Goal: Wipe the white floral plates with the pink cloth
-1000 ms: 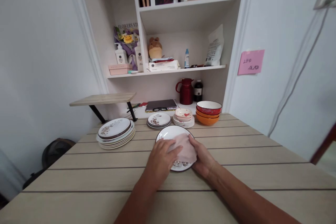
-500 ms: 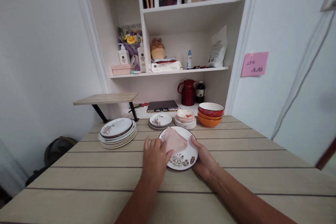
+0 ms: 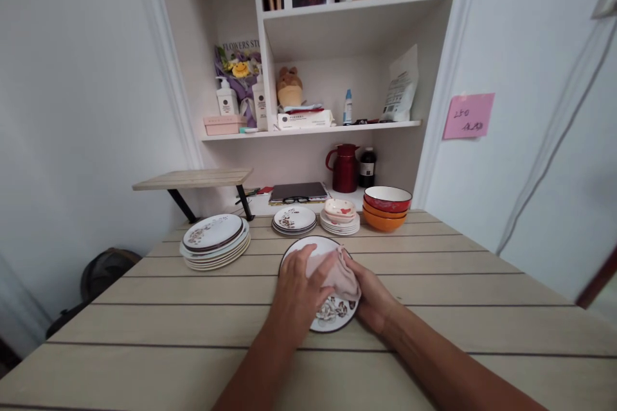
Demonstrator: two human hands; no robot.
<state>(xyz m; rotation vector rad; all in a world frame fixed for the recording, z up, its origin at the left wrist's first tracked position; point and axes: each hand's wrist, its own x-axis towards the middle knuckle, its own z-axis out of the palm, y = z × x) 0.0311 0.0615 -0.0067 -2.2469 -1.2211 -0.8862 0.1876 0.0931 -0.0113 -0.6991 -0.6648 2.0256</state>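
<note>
Lower center: the left hand (image 3: pixel 297 284) spreads its fingers over a cloth (image 3: pixel 345 281) on 1 plate (image 3: pixel 330 316); the right hand (image 3: pixel 375 295) pinches the rim, some fingers hidden. Wiping appears unfinished; stacked plates' (image 3: pixel 214 245) state is unclear.

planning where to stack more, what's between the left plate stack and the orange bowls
Two stacks, as the head view shows: flower-patterned plates, then white saucers topped with small pink-patterned dishes, nearest the bowls.
</note>
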